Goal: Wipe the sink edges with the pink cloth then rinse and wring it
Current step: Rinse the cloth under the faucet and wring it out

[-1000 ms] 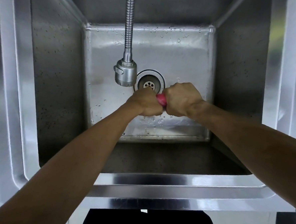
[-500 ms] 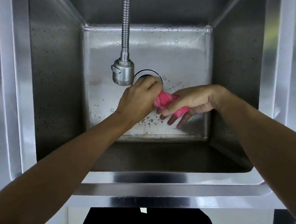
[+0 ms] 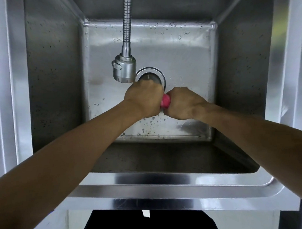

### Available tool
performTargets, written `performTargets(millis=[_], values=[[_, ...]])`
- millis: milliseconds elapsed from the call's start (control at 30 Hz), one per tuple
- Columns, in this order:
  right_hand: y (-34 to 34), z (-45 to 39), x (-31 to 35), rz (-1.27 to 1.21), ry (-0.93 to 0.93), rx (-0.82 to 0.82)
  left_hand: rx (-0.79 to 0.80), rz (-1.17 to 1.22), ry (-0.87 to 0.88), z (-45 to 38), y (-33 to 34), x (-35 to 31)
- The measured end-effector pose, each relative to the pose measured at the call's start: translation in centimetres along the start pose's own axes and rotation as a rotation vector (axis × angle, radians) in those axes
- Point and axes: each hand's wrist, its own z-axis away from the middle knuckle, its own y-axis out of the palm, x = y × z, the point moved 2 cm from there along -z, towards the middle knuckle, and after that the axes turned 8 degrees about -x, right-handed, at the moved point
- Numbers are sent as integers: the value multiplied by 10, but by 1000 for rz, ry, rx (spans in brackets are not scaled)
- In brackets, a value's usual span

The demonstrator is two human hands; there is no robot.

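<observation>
Cloth: soft, wet, light; twisted small, likely slippery.
Left hand: fisted on one end.
Right hand: fisted on the other.
Hold: both ends, over the sink.

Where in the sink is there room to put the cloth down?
The sink floor is bare left of the drain, below the spray head, and along the far wall. It is crowded in the middle, where the left hand and right hand squeeze the pink cloth over the drain. The front rim is also bare.
</observation>
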Motion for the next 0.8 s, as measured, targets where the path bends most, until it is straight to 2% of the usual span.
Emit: performTargets(millis=[233, 600, 800], values=[[2, -5, -1, 199, -98, -113, 131, 235, -133, -4, 17, 3], [0, -8, -5, 313, -200, -193, 223, 422, -262, -6, 22, -1], [1, -9, -4, 318, -194, -204, 250, 422, -248, -8, 19, 1]])
